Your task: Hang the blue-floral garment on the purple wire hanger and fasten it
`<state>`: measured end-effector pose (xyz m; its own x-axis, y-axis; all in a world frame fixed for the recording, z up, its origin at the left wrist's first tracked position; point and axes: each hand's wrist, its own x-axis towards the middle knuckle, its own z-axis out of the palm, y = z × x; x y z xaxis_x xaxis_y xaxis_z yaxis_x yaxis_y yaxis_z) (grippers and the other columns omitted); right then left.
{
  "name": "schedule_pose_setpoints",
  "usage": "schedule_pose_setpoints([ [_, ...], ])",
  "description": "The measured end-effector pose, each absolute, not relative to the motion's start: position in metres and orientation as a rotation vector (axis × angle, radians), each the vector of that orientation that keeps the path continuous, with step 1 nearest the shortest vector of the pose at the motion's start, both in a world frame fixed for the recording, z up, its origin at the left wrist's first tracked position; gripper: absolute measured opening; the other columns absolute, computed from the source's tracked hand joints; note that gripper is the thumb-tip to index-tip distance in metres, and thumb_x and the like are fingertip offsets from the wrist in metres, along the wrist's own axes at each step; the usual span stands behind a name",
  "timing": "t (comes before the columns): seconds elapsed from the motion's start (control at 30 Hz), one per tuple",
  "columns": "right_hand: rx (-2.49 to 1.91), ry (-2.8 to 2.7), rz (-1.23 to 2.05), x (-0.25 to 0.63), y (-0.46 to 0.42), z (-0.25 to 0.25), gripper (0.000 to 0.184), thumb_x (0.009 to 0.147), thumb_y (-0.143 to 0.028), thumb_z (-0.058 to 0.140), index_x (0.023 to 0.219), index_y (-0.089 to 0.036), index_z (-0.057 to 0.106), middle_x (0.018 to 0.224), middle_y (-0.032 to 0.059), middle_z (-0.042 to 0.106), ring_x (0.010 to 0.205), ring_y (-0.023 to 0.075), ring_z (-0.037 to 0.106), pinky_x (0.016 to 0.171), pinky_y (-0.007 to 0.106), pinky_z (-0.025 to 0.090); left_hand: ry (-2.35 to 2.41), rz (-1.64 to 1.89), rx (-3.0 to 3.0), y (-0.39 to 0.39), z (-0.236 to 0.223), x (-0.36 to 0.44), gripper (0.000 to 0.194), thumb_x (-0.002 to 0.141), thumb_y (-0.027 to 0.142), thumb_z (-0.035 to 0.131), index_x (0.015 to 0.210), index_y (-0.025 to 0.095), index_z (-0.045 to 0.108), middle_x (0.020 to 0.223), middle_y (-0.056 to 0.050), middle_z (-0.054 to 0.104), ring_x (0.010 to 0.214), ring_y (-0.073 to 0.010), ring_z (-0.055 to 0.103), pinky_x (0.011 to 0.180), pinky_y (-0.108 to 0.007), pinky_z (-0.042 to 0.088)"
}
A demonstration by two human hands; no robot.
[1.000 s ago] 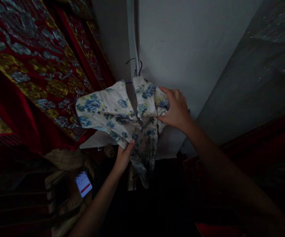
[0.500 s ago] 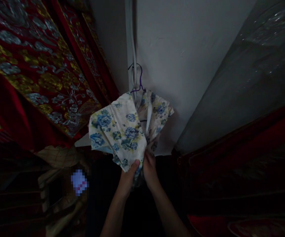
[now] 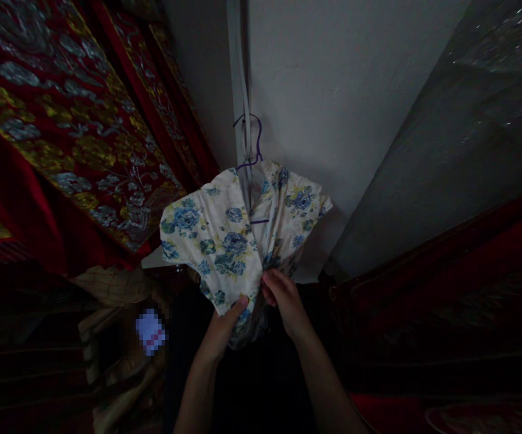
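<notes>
A white short-sleeved shirt (image 3: pixel 225 232) with blue and yellow flowers hangs on a purple hanger (image 3: pixel 259 135) against the wall. The front edges of the shirt overlap in a V below the hanger. My left hand (image 3: pixel 227 322) grips the lower left part of the cloth, its thumb on top and its other fingers hidden underneath. At the middle of the front, my right hand (image 3: pixel 283 295) pinches the edge of the shirt between thumb and fingers. The shirt's lower end bunches between my hands.
Red cloth (image 3: pixel 107 138) with gold and silver embroidery hangs at the left. A pale strap or cable (image 3: pixel 245 78) runs down the wall (image 3: pixel 324 90) to the hanger. Clear plastic sheeting (image 3: pixel 460 120) covers the right side. A wooden frame (image 3: pixel 91 343) stands low at the left.
My right hand has moved right and slightly up along the front edge, its fingers now in view. My left hand has shifted a little left, and the shirt's right side is spread wider.
</notes>
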<state>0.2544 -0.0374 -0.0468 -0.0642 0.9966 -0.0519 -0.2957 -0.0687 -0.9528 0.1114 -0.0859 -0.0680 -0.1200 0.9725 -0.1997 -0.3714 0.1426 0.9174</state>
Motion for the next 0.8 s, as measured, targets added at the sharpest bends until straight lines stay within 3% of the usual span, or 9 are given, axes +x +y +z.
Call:
schedule_pose_setpoints([
  [0.17,-0.949,-0.994,1.447,0.257,-0.045,-0.041,0.046,0.074,-0.061,0.072,0.065,-0.021,0.053,0.053,-0.0051,0.043,0.048,0.0087,0.033,0.047,0.024,0.022,1.265,1.46,0.776,-0.078,-0.073,0.106,0.068,0.074,0.048,0.082,0.133,0.02,0.062,0.134,-0.011,0.068,0.136,-0.0319,0.055,0.12,-0.044,0.037],
  [0.3,-0.986,-1.1,1.467,0.262,-0.049,-0.044,0.047,0.077,-0.061,0.07,0.063,-0.02,0.053,0.055,-0.0034,0.045,0.051,0.0098,0.036,0.048,0.024,0.023,1.701,1.886,0.973,-0.075,-0.086,0.111,0.078,0.079,0.044,0.078,0.145,0.021,0.043,0.155,-0.015,0.043,0.146,-0.0307,0.04,0.122,-0.042,0.031],
  [0.37,-0.994,-1.151,1.485,0.262,-0.049,-0.047,0.049,0.076,-0.063,0.07,0.061,-0.02,0.052,0.054,-0.0038,0.043,0.05,0.0097,0.036,0.049,0.024,0.025,1.757,1.941,1.191,-0.077,-0.09,0.119,0.078,0.079,0.039,0.079,0.146,0.022,0.041,0.158,-0.015,0.037,0.15,-0.03,0.034,0.125,-0.041,0.026],
  [0.57,-0.998,-1.278,1.533,0.258,-0.048,-0.048,0.049,0.079,-0.06,0.065,0.054,-0.02,0.05,0.044,-0.004,0.043,0.043,0.0089,0.036,0.045,0.025,0.026,1.43,1.545,1.346,-0.071,-0.093,0.145,0.031,0.084,0.035,0.069,0.114,0.027,0.068,0.118,-0.009,0.07,0.116,-0.0304,0.065,0.106,-0.039,0.047],
  [0.67,-1.036,-1.222,1.593,0.266,-0.042,-0.04,0.044,0.075,-0.059,0.066,0.059,-0.018,0.059,0.041,-0.0029,0.048,0.037,0.0084,0.037,0.041,0.023,0.023,1.403,1.521,1.374,-0.063,-0.099,0.15,0.011,0.086,0.037,0.066,0.089,0.028,0.071,0.092,-0.006,0.071,0.093,-0.0271,0.068,0.091,-0.037,0.053],
  [0.8,-1.004,-1.025,1.517,0.279,-0.015,-0.008,0.042,0.066,-0.056,0.074,0.062,-0.015,0.064,0.042,-0.0016,0.051,0.036,0.0064,0.037,0.037,0.02,0.017,1.32,1.629,1.603,-0.059,-0.114,0.161,0.01,0.089,0.024,0.06,0.082,0.023,0.068,0.081,-0.003,0.066,0.079,-0.0199,0.065,0.076,-0.03,0.052],
])
